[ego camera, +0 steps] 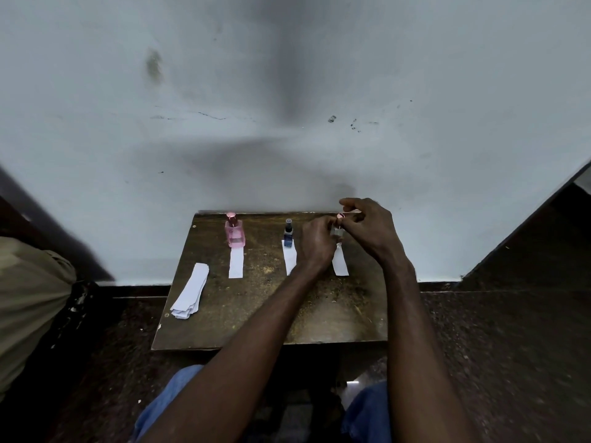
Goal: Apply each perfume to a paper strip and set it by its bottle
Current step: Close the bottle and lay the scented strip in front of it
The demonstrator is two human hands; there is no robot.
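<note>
1. Small wooden table [256,314] pushed up against a pale wall [287,91], and three perfume bottles stand in a row along its far edge.
2. The pink bottle [235,233] is the left one of the row, cap on, with a paper strip [236,263] lying just in front of it and pointing toward the near edge.
3. The dark blue bottle [288,236] is in the middle. It stands on the far end of its own strip [289,259], and the left wrist covers part of that paper.
4. The third bottle [336,231] looks clear or greyish with a pinkish cap, near the far right corner, and both hands are on it.
5. The left hand [315,244] is curled in around the bottle body from the left side, so it's gripping that.
6. The right hand [367,230] has its fingers pinched in at the cap. Can't tell if the cap is fully seated or coming off.
7. A third strip [339,263] lies right below that bottle, between the two wrists.
8. A loose stack of spare strips [191,290] sits by the table's left edge, fanned out a bit at the near end.
</note>
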